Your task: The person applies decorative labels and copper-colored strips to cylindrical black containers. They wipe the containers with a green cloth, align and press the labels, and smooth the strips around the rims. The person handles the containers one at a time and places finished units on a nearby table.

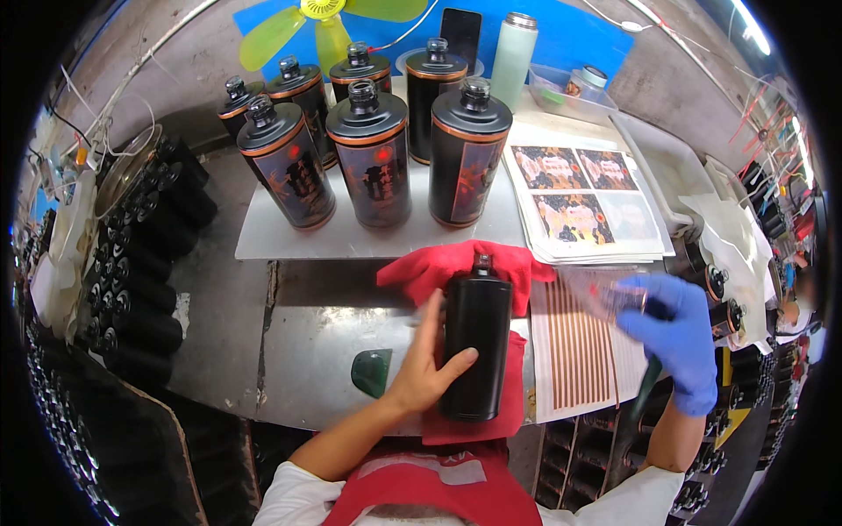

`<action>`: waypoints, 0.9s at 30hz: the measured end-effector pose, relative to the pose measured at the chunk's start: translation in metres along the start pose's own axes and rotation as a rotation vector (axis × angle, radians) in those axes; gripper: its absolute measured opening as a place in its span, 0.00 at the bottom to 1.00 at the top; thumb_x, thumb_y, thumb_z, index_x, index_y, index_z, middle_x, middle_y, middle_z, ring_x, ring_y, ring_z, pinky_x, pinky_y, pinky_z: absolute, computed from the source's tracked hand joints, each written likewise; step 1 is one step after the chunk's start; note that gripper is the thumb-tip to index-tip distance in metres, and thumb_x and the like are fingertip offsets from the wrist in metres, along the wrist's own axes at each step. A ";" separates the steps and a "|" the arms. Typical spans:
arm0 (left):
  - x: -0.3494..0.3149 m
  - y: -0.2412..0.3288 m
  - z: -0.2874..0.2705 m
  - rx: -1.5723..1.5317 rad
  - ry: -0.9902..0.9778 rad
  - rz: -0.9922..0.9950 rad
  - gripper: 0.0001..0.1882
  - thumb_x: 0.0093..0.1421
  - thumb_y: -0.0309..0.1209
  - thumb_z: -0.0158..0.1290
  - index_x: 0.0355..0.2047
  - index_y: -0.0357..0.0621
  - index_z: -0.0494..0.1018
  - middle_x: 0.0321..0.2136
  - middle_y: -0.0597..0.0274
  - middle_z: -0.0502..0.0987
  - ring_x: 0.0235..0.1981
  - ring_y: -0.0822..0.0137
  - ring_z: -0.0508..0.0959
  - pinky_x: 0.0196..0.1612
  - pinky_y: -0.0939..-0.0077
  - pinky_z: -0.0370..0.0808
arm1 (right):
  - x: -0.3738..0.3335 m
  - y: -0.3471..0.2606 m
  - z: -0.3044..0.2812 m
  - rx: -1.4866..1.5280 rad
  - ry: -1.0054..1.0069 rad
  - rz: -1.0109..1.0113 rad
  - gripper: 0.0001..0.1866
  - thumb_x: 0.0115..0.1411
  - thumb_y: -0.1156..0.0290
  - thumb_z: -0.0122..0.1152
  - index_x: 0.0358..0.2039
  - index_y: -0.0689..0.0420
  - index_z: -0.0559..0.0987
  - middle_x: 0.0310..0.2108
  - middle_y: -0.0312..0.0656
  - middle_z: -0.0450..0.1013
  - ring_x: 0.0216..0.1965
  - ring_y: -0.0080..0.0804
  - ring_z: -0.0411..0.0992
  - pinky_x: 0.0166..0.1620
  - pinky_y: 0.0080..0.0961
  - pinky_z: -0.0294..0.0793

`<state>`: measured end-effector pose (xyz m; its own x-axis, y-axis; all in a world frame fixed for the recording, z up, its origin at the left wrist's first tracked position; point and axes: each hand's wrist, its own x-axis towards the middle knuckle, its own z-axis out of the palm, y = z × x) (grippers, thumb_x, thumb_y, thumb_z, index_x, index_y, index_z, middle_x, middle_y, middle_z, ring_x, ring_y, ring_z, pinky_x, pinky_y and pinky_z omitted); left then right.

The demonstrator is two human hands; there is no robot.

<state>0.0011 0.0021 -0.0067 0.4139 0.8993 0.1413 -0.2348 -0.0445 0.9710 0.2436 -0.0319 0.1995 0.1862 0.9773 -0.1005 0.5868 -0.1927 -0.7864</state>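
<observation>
A plain matte-black bottle lies on a red cloth, its neck pointing away from me. My left hand is wrapped round its left side, thumb across the front. My right hand, in a blue glove, pinches a blurred, see-through sheet with a small dark print. This sheet hovers above the paper with brown stripes. Something long and dark green shows just below the glove; what it is I cannot tell. To the left of my left hand, a dark green scraper-like piece rests on the metal table.
Several decorated black bottles stand on the raised white board. Right of them lies a stack of printed sheets; a pale green flask and a yellow-green fan stand behind. Many black bottles crowd the left side; more fill the right.
</observation>
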 end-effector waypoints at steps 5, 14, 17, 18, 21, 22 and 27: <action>-0.016 0.044 0.003 -0.066 0.002 0.090 0.44 0.57 0.62 0.41 0.55 0.28 0.59 0.53 0.52 0.65 0.52 0.66 0.66 0.57 0.69 0.60 | -0.038 -0.004 0.018 0.418 -0.220 0.030 0.16 0.44 0.82 0.66 0.37 0.65 0.79 0.29 0.39 0.77 0.26 0.18 0.72 0.33 0.16 0.73; 0.005 0.033 0.007 -0.077 0.154 -0.065 0.17 0.59 0.35 0.55 0.43 0.34 0.71 0.31 0.66 0.75 0.32 0.78 0.73 0.36 0.84 0.71 | 0.019 0.075 0.101 0.531 -0.239 0.164 0.17 0.51 0.72 0.65 0.43 0.60 0.77 0.28 0.31 0.74 0.19 0.10 0.62 0.20 0.08 0.60; 0.019 0.023 0.005 -0.041 0.303 -0.089 0.08 0.56 0.27 0.58 0.34 0.36 0.74 0.24 0.68 0.75 0.24 0.80 0.73 0.27 0.87 0.70 | 0.033 0.092 0.113 0.634 -0.222 0.243 0.11 0.52 0.71 0.65 0.36 0.61 0.79 0.26 0.31 0.74 0.18 0.11 0.62 0.20 0.09 0.60; 0.021 0.020 0.005 -0.024 0.335 -0.078 0.07 0.57 0.28 0.57 0.33 0.36 0.75 0.24 0.68 0.75 0.23 0.80 0.73 0.26 0.87 0.70 | 0.036 0.095 0.116 0.635 -0.208 0.238 0.11 0.52 0.71 0.66 0.35 0.60 0.79 0.25 0.31 0.74 0.18 0.11 0.62 0.20 0.09 0.60; 0.026 0.018 0.006 -0.035 0.378 -0.087 0.05 0.57 0.26 0.56 0.30 0.36 0.74 0.24 0.67 0.76 0.24 0.79 0.73 0.26 0.86 0.71 | 0.044 0.097 0.123 0.667 -0.178 0.251 0.08 0.52 0.70 0.66 0.31 0.60 0.79 0.24 0.31 0.73 0.18 0.11 0.62 0.20 0.09 0.60; 0.027 0.017 0.006 -0.033 0.394 -0.077 0.05 0.57 0.25 0.56 0.30 0.36 0.74 0.24 0.67 0.76 0.24 0.79 0.73 0.26 0.86 0.71 | 0.046 0.096 0.123 0.674 -0.187 0.265 0.08 0.52 0.70 0.66 0.30 0.60 0.79 0.24 0.31 0.73 0.19 0.11 0.63 0.20 0.09 0.60; 0.033 0.013 0.003 -0.060 0.368 -0.077 0.03 0.58 0.23 0.54 0.31 0.36 0.73 0.26 0.66 0.75 0.27 0.79 0.73 0.31 0.86 0.72 | 0.056 0.093 0.121 0.673 -0.181 0.286 0.07 0.52 0.70 0.66 0.28 0.59 0.79 0.24 0.31 0.73 0.19 0.11 0.64 0.20 0.09 0.60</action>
<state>0.0142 0.0298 0.0110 0.0908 0.9956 -0.0208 -0.2706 0.0448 0.9617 0.2130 0.0153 0.0469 0.0925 0.9075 -0.4097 -0.0844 -0.4028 -0.9114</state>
